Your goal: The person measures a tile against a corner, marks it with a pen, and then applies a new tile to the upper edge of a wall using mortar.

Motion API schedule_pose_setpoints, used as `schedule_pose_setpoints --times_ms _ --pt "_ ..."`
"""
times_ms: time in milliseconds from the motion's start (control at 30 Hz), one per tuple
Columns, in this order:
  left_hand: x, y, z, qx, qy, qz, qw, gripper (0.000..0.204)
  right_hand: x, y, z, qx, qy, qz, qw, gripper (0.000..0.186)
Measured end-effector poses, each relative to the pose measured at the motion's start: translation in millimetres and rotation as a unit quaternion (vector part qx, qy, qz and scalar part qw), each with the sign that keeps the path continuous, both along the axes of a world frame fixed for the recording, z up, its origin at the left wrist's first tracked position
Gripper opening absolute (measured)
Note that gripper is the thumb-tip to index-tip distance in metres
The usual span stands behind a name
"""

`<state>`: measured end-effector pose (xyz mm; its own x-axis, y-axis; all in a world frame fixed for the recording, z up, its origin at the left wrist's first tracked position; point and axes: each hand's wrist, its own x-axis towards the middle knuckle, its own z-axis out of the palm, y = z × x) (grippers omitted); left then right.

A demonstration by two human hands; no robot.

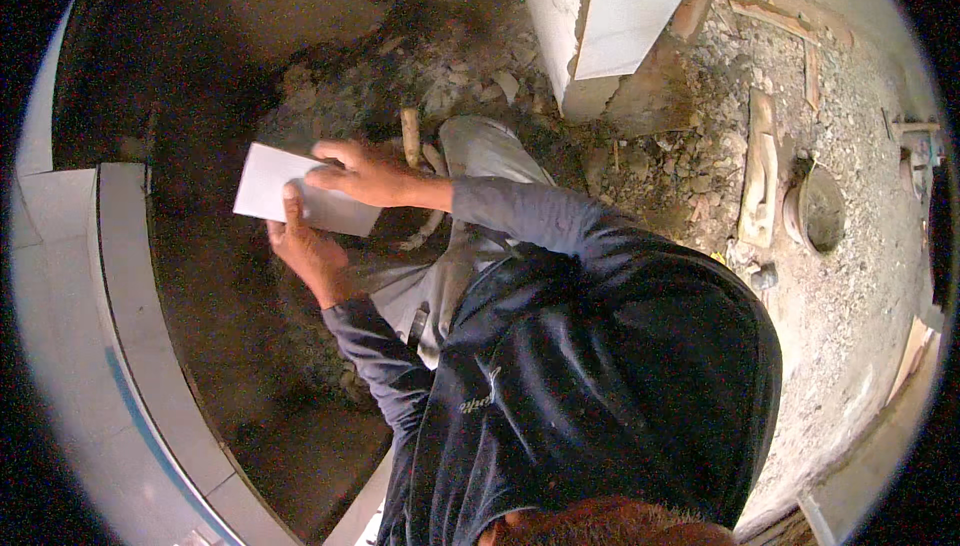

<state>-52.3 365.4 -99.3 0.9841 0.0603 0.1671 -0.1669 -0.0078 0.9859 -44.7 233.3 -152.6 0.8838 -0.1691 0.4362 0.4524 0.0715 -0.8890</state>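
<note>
A white rectangular tile point(268, 178) is held up in front of my body, tilted. My left hand point(308, 251) grips its near edge, the thumb pressed on the face and the other fingers mostly hidden behind. From the right, my right hand point(368, 176) reaches over the tile's far right part, with its thumb and fingers against it. Just beyond my right wrist, a short wooden handle point(410, 136) sticks up; whatever it belongs to is hidden.
White-tiled steps or ledges point(140, 276) curve along the left. A pillar point(620, 11) with a white face stands at the far right of centre. Rubble point(660, 171) covers the ground there, with a wooden plank point(758, 171) and a round bucket point(822, 208) on it.
</note>
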Motion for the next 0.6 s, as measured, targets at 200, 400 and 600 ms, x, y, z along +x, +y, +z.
schedule_pose_setpoints --times_ms 200,400,600 --pt "-10 -18 -8 -0.077 0.077 0.006 0.994 0.033 -12 -32 -7 -0.034 0.088 0.067 0.993 0.035" --pt "-8 -21 7 -0.127 0.063 -0.009 0.99 0.036 -17 -45 26 -0.063 0.066 0.083 0.992 0.031" --pt "-21 -6 -2 -0.032 0.084 0.053 0.995 0.04 -24 -45 5 -0.139 0.087 0.083 0.983 0.027"
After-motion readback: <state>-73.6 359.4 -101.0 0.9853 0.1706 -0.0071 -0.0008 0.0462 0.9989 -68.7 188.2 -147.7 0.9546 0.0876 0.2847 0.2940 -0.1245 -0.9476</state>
